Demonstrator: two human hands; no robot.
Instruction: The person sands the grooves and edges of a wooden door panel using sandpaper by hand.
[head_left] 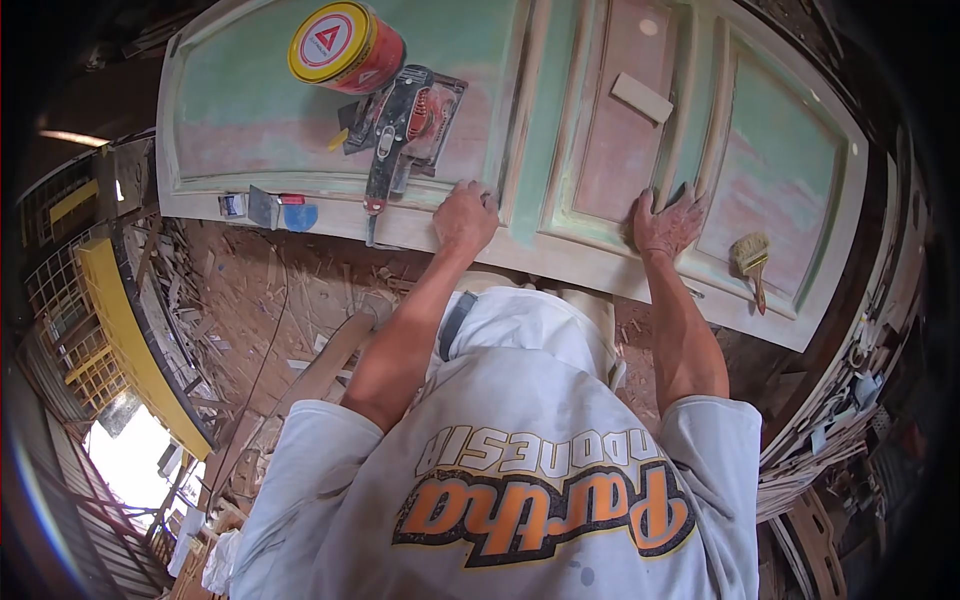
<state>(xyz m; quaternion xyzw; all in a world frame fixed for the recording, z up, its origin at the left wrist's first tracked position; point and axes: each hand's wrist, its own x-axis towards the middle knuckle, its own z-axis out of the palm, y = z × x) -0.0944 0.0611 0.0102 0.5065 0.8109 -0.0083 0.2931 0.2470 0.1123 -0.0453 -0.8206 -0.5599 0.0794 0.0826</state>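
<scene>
both on panel: r hand, l hand nr sander

Here's the door, stretching right across in front of the person, and over on its left panel sits the tin, the sander just beside it, nearer and slightly right, handle toward the person. Further left, along the near edge, lies a scraper. Now the left hand, on that same edge, right of the sander; across the way, the right hand rests at the middle panel's near right corner. Beyond it, on that panel, lies a block, and farthest right comes the brush, handle toward the near edge.
</scene>
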